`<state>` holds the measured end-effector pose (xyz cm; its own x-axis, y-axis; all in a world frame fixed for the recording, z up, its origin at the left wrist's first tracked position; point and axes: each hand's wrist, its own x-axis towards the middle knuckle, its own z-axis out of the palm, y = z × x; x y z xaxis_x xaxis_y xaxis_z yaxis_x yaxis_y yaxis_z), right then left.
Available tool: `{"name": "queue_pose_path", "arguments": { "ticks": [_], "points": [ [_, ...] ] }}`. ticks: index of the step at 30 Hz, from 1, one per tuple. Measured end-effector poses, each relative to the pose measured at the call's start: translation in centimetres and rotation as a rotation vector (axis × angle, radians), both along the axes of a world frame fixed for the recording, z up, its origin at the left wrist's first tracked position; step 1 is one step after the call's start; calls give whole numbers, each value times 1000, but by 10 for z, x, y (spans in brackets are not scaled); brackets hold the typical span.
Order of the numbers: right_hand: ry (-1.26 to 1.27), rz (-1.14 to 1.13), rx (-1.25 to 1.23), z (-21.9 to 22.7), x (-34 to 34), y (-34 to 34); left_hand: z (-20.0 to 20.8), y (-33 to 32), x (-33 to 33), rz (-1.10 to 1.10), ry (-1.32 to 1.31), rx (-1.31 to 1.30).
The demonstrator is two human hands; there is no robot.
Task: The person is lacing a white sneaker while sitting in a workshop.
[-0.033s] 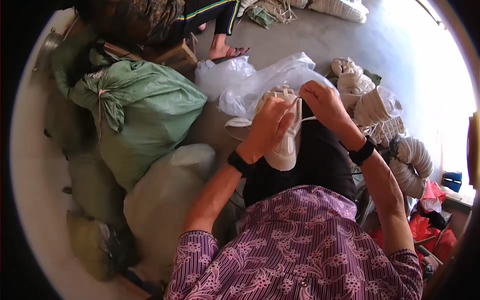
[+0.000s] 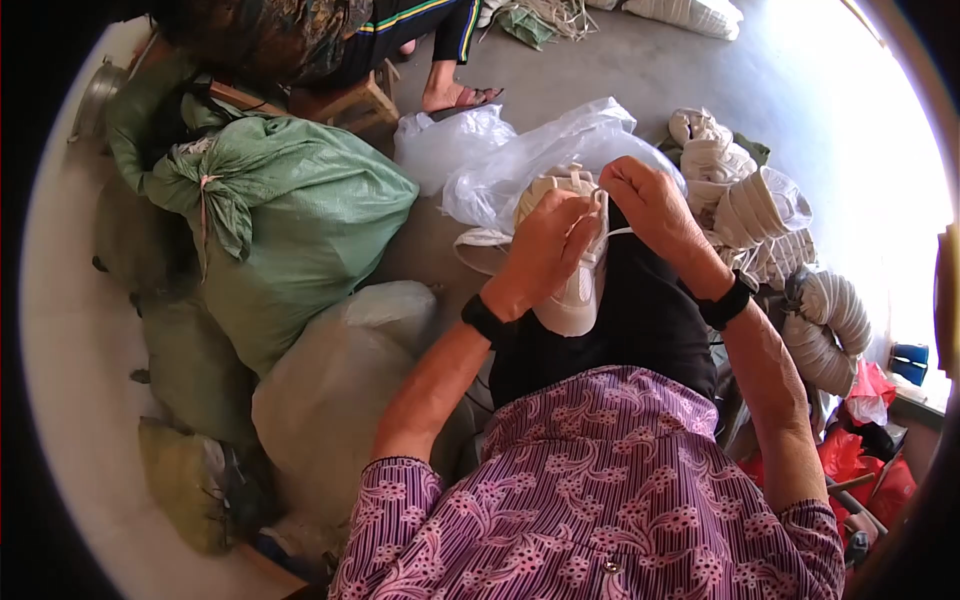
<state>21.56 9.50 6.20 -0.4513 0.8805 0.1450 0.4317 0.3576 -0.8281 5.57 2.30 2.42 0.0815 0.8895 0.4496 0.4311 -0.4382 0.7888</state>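
Observation:
A cream-coloured sneaker point(image 2: 572, 312) lies across my dark-trousered lap, its toe toward me. My left hand point(image 2: 545, 245) is closed on the sneaker's upper, thumb and fingers pinching beside the lacing edge. Just right of it, my right hand point(image 2: 650, 208) is closed in a pinch at the same edge. A pale shoelace point(image 2: 620, 232) runs from the sneaker under my right hand; the pinched bit between its fingertips is mostly hidden. Left of the sneaker, a pale shoe-like piece point(image 2: 480, 250) is partly covered by my left hand.
Clear plastic bags point(image 2: 540, 150) lie beyond the sneaker. Full green sacks point(image 2: 300, 200) and a whitish sack point(image 2: 340, 370) stand to my left. Bundled pale shoe parts point(image 2: 760, 210) are stacked on the right, with red bags point(image 2: 845, 455) nearer. Another person's sandalled foot point(image 2: 455, 95) is at the far side.
My left fingers have drawn in closer against the lacing edge. My right hand stays almost in place, still pinching. The view has shifted slightly.

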Motion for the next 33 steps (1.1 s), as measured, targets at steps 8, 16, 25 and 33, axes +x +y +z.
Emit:
{"name": "queue_pose_path", "arguments": {
  "ticks": [8,16,25,33],
  "points": [
    [553,126,-741,-9,10,-30,46,-41,15,54,-315,-395],
    [694,219,-666,-6,2,-45,25,-33,29,95,-459,-486],
    [887,240,-734,-21,-4,-48,9,-28,40,158,-438,-238],
    [900,205,-736,-18,0,-48,20,-26,40,64,-536,-494]
  ]
}}
